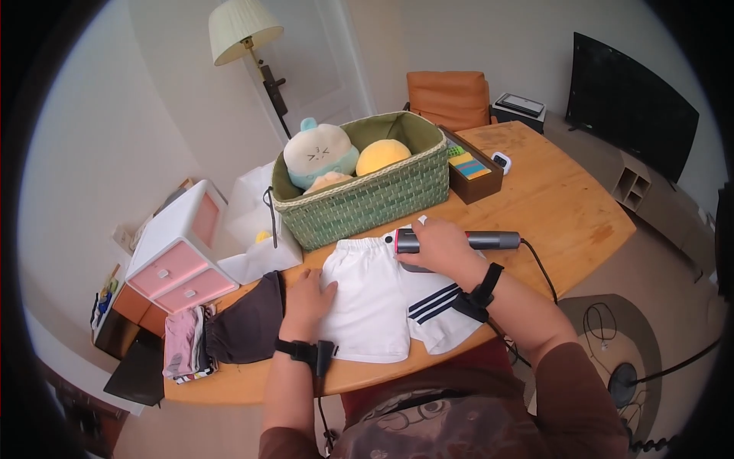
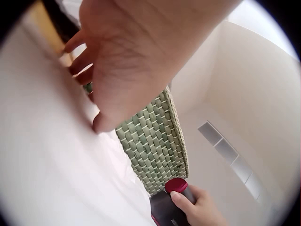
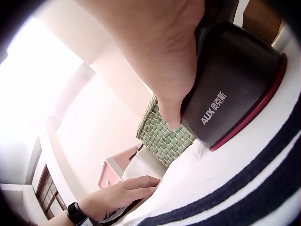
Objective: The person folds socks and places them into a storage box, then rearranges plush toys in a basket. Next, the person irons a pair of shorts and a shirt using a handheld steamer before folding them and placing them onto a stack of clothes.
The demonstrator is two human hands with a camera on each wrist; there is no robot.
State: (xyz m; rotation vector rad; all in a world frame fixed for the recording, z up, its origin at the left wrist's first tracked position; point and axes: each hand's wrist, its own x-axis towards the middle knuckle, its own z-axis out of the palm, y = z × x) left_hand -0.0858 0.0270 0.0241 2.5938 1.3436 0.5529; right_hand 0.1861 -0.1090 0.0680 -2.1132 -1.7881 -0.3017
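Brown shirt (image 1: 459, 421) at the near edge, a person works at a wooden table (image 1: 581, 206) spread beneath and around a green woven basket (image 1: 367, 203). Well beyond the basket, to its right, a black television (image 1: 631, 103) stands on a low cabinet.

Inside the basket sit a pale plush toy (image 1: 317, 157) with a blue top, a yellow plush toy (image 1: 384, 157) and part of a 3rd. To the basket's left is a white drawer unit (image 1: 180, 245) with 2 pink drawers facing the near side.

White shorts (image 1: 367, 306), striped in navy on 1 leg, lie flat just in front of the basket. A dark garment (image 1: 248, 321) lies left of the shorts, and farther left, in front of the drawer unit, is a folded stack of clothes (image 1: 185, 344). Just right of the basket stands a brown box (image 1: 474, 170) holding colorful items.

On the shorts' upper right, near the basket's front, rests a dark iron (image 1: 493, 240) trimmed in red and lettered AUX. The right hand (image 1: 440, 246) wraps around it. Nearer than the basket, the left hand (image 1: 308, 302) lies with fingers extended, touching the shorts' left edge.
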